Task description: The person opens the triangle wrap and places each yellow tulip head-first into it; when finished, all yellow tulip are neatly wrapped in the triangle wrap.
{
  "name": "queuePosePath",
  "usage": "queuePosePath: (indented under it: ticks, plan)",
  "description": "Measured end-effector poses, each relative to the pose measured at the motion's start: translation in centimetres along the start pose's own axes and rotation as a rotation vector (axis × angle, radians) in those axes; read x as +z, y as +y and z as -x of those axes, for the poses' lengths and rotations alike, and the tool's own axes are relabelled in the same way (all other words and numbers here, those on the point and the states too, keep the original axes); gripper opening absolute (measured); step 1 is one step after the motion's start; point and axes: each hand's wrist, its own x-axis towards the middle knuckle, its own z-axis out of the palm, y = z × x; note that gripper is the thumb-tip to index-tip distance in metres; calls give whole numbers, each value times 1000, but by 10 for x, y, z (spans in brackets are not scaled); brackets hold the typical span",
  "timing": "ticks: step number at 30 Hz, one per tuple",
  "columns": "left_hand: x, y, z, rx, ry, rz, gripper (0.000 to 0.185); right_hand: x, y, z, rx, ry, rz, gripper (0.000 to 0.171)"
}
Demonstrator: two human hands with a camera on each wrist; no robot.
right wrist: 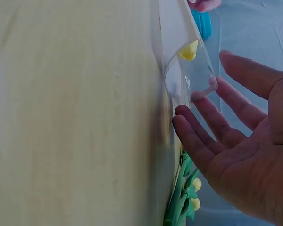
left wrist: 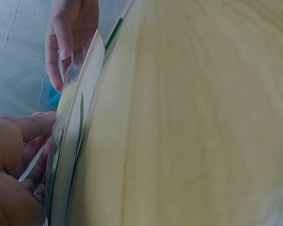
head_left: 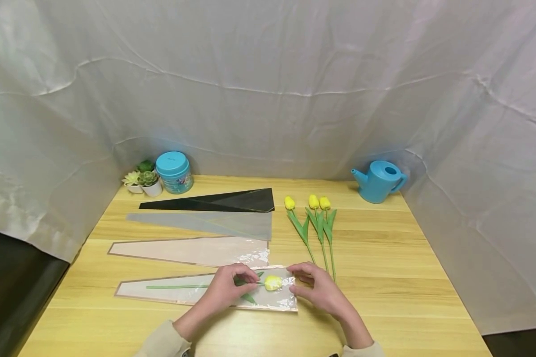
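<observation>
A flat flower sleeve with a pale back and clear front lies on the table's near side, a yellow tulip inside it. My left hand is over the sleeve, its thumb and index tips close together at the stem just below the bloom, the clear film between. Spread fingers of my right hand touch the film's edge at the sleeve's wide end. In the left wrist view, the sleeve shows edge-on, its mouth bulging up. The leaves are partly hidden under my left hand.
Behind lie a pinkish sleeve, a grey sleeve and a black sleeve. Three loose tulips lie at right. Along the back stand succulents, a blue-lidded jar and a blue watering can.
</observation>
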Motion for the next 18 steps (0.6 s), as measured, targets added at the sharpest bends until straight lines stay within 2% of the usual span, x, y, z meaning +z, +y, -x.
queuePosePath:
  ticks: [4, 9, 18]
  plan:
    - [-1, 3, -1, -10, 0, 9, 14, -4, -2, 0, 14, 41, 26, 41]
    - [-10, 10, -8, -16, 13, 1, 12, -19, -6, -1, 52, 138, 39, 37]
    - [-29, 16, -46, 7, 27, -61, 10, -63, 0, -5, 94, 317, 138, 33]
